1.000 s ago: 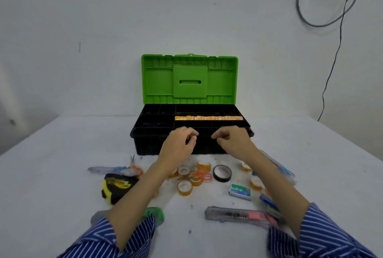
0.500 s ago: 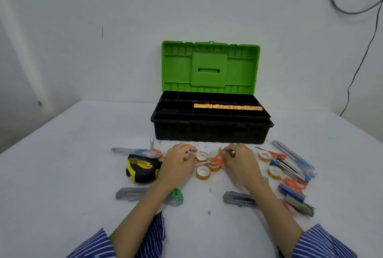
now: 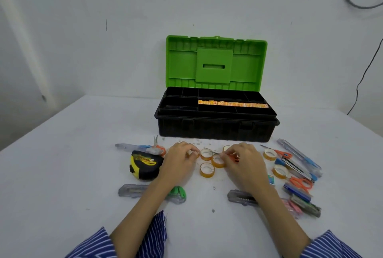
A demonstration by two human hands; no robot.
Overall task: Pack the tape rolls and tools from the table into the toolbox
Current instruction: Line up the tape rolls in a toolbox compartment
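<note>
We see a toolbox (image 3: 215, 127) standing open at the far side of the white table (image 3: 62, 164). Its green lid (image 3: 215, 62) stands up against the wall. Inside, the black tray (image 3: 178, 104) has many little boxes, and one long box holds an orange strip (image 3: 233, 103).

In front of the toolbox lie small tape rolls. Both hands are down among them. The left hand (image 3: 179, 159) has its fingers curled, and its fingertips pinch a small tape roll (image 3: 194, 153) that is mostly hidden. The right hand (image 3: 243, 160) also has curled fingers, and its fingertips touch the edge of another tape roll (image 3: 217, 160). We cannot tell if it really grips that roll.

Two more rolls sit between the hands, one nearer the toolbox (image 3: 205, 153) and one nearer us (image 3: 207, 170). Two others lie to the right, one (image 3: 269, 154) farther than the other (image 3: 280, 171).

A yellow and black tape measure (image 3: 145, 164) sits just left of the left hand. A grey cutter with a green end (image 3: 132, 191) lies under the left arm. On the right lie orange scissors (image 3: 300, 182) and a blue and grey cutter (image 3: 298, 154).
</note>
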